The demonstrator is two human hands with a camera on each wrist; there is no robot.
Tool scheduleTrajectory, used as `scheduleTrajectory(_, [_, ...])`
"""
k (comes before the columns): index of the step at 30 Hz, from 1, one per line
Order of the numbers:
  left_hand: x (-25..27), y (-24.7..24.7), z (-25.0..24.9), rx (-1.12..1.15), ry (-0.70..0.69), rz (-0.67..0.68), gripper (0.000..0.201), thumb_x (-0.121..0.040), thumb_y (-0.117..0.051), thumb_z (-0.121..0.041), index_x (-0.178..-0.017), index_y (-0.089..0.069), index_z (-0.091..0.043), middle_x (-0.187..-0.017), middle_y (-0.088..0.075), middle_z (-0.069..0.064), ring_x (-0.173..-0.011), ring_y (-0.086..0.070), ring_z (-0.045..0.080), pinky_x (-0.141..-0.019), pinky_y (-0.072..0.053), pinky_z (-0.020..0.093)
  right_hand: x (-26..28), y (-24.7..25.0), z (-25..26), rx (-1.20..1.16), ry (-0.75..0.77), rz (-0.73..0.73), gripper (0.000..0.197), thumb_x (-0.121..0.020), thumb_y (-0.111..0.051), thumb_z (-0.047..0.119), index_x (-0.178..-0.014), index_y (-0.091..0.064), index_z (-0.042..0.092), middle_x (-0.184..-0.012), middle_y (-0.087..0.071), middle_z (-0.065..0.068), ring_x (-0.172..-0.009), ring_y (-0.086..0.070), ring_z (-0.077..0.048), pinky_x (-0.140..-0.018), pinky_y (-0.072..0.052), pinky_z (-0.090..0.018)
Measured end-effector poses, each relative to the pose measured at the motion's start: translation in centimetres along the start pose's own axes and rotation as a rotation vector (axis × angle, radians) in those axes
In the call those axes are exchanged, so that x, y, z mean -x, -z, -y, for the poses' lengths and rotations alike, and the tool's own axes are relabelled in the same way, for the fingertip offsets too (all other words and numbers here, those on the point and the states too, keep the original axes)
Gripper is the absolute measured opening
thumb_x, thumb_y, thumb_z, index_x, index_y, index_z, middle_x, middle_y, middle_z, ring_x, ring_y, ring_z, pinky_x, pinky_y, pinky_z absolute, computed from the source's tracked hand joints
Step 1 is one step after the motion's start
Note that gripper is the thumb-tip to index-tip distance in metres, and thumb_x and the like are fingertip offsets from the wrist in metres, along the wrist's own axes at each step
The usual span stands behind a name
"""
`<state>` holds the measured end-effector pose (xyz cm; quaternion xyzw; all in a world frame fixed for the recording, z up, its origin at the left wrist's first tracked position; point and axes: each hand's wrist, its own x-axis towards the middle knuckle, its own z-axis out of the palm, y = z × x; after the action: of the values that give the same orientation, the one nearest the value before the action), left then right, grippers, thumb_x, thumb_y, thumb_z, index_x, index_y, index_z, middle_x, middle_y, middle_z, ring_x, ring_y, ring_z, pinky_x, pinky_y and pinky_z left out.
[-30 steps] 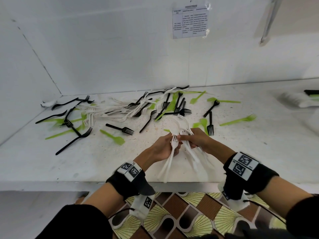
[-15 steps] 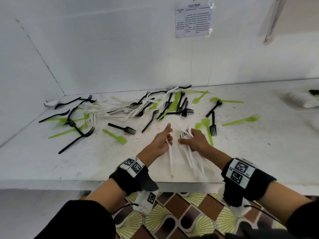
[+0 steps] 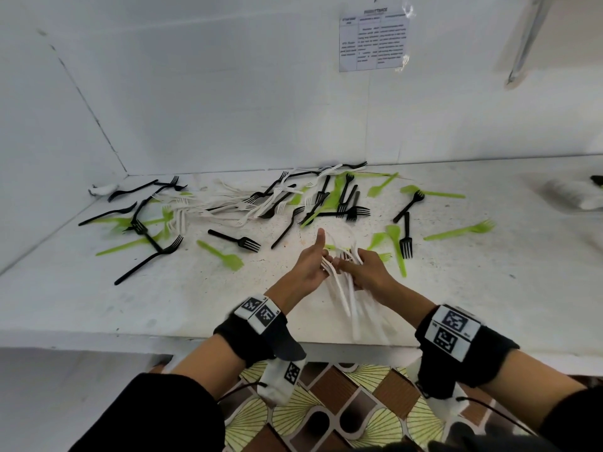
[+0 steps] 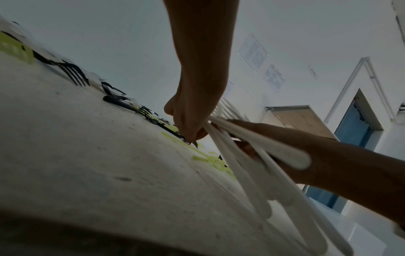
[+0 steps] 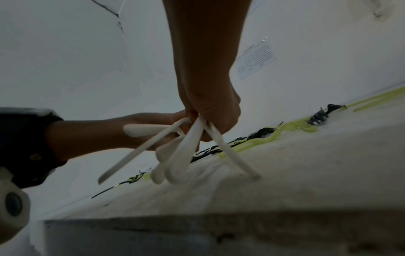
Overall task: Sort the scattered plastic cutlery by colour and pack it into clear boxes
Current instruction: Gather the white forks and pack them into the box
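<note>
Both hands meeting at centre frame in head view, just above the speckled white table surface [image 3: 195,298]. Right hand [image 3: 368,272] gripping a fanned bundle of white plastic forks [image 3: 346,288] near the tine ends; handles splaying down toward the near table edge, blurred. In right wrist view, fingers of the right hand [image 5: 210,110] curled tight round the bundle [image 5: 181,152], five or so handles spreading below the fist. Left hand [image 3: 310,265] pressed against the same bundle from the left, thumb sticking up; in left wrist view, left hand [image 4: 190,117] with fingers curled onto the fork necks [image 4: 252,164]. How many forks each hand holds: cannot tell.

Scattered black plastic forks [image 3: 238,240], lime-green plastic forks [image 3: 225,256] and more loose white plastic forks [image 3: 208,210] across the middle band of the frame, thickest left of centre and at centre, near the back wall. Single green fork [image 3: 456,231] lying apart at right. Clear box with white contents [image 3: 574,195] at far right edge, blurred. Printed paper sheet [image 3: 373,39] taped to the wall, upper right. Black wrist straps with marker tags [image 3: 261,314] on both forearms, lower frame.
</note>
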<state>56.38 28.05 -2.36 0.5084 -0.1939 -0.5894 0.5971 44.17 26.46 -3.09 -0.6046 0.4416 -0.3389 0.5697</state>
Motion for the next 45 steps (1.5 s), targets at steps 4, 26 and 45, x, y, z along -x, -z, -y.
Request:
scheduleTrajectory(4, [-0.5, 0.9, 0.0, 0.017, -0.01, -0.039, 0.022, -0.089, -0.061, -0.026, -0.08, -0.049, -0.011, -0.041, -0.033, -0.009, -0.038, -0.036, 0.003, -0.044, -0.037, 0.017, 0.6, 0.8, 0.6, 0.005, -0.002, 0.122, 0.015, -0.089, -0.062, 0.015, -0.079, -0.06, 0.004, -0.044, -0.057, 0.01, -0.036, -0.042, 0.0, -0.036, -0.032, -0.014])
scheduleTrajectory(26, [0.6, 2.1, -0.5, 0.155, -0.012, 0.147, 0.022, -0.099, -0.039, -0.011, -0.102, -0.06, -0.011, -0.072, -0.051, 0.002, -0.067, -0.055, 0.013, -0.061, -0.054, 0.021, 1.0, 1.3, 0.8, -0.049, -0.094, 0.028, 0.027, -0.077, -0.074, 0.008, -0.063, -0.052, 0.01, -0.039, -0.044, 0.009, -0.033, -0.034, -0.003, -0.035, -0.027, -0.015])
scheduleTrajectory(45, [1.0, 3.0, -0.3, 0.043, -0.027, 0.216, 0.038, -0.1, -0.037, -0.022, -0.13, -0.048, -0.001, -0.112, -0.064, 0.004, -0.091, -0.065, 0.017, -0.073, -0.058, 0.029, 1.1, -0.5, 1.9, -0.203, -0.173, 0.032, 0.017, -0.081, -0.069, 0.002, -0.07, -0.056, 0.004, -0.035, -0.049, 0.006, -0.028, -0.038, -0.001, -0.034, -0.036, -0.013])
